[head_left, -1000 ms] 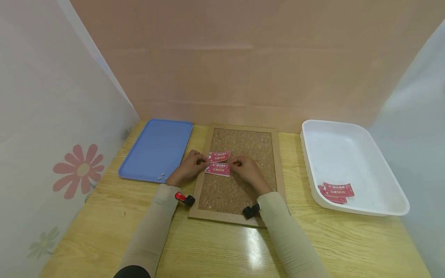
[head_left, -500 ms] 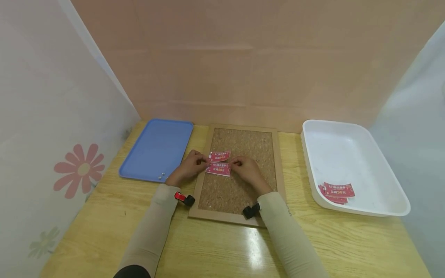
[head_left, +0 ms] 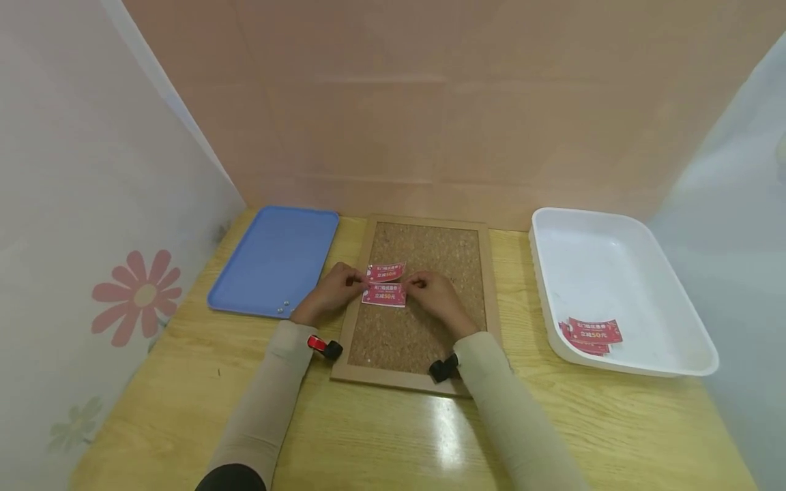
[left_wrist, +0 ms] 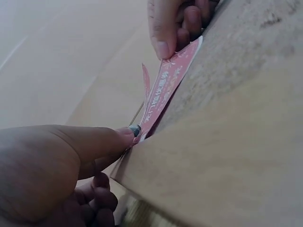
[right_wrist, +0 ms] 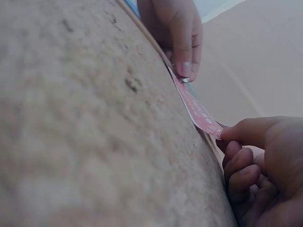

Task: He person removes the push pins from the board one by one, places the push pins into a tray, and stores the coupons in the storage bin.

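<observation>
Over the framed corkboard [head_left: 424, 348] in the head view, both hands hold the lower red coupon [head_left: 383, 295] by its ends. My left hand [head_left: 334, 292] pinches its left end; a silver thumbtack [left_wrist: 136, 129] sits at the thumb tip in the left wrist view. My right hand [head_left: 434, 298] pinches the right end between thumb and forefinger, its other fingers curled, clearer in the right wrist view. Just above lies another red coupon [head_left: 385, 273], its right end lifted off the cork. A small shiny spot, probably a tack, shows at its left corner.
To the left lies a blue tray [head_left: 279, 252] with a few silver thumbtacks [head_left: 283, 307] near its front edge. At the right stands a deep white tray [head_left: 626, 273] holding several overlapping red coupons [head_left: 594, 331]. A tan backdrop rises behind the table [head_left: 368, 436].
The whole head view has shifted up very slightly. Both hands keep their hold on the lower coupon, and nothing has been let go.
</observation>
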### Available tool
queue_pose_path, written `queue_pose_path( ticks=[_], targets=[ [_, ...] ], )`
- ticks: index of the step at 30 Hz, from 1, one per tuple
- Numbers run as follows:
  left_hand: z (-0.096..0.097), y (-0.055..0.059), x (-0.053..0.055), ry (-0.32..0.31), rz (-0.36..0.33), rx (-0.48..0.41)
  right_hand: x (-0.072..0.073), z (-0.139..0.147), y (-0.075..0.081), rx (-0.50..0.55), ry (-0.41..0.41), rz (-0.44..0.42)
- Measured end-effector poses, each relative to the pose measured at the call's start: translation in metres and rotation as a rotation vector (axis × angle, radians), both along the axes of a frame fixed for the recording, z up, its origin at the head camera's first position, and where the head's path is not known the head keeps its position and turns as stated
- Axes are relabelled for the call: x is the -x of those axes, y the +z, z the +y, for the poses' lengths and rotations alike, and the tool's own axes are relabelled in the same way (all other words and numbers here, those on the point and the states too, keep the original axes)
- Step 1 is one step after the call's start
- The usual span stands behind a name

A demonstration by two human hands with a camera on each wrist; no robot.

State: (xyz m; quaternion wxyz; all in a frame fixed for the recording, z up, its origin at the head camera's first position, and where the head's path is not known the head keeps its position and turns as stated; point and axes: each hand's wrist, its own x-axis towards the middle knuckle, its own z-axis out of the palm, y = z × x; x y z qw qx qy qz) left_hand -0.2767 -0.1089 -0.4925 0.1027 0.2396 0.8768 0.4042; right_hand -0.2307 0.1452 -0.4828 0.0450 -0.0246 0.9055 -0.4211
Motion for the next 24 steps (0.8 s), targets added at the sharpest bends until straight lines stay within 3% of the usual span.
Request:
queue_pose_path(
  ticks=[4,10,17,24],
  targets=[
    [0.003,0.006,0.001,-0.021,0.045,0.002,0.003,0.006,0.0,0.004,0.001,-0.011],
    [-0.004,0.016,-0.008,0.015,0.033,0.034,-0.006,0.022,0.008,-0.014,0.012,-0.013],
    [-0.026,0.037,-0.023,0.053,0.04,0.043,-0.024,0.045,0.044,-0.067,0.042,0.056],
    [-0.05,0.058,-0.027,0.065,0.109,0.102,-0.038,0.071,0.081,-0.136,0.068,0.136]
  ],
)
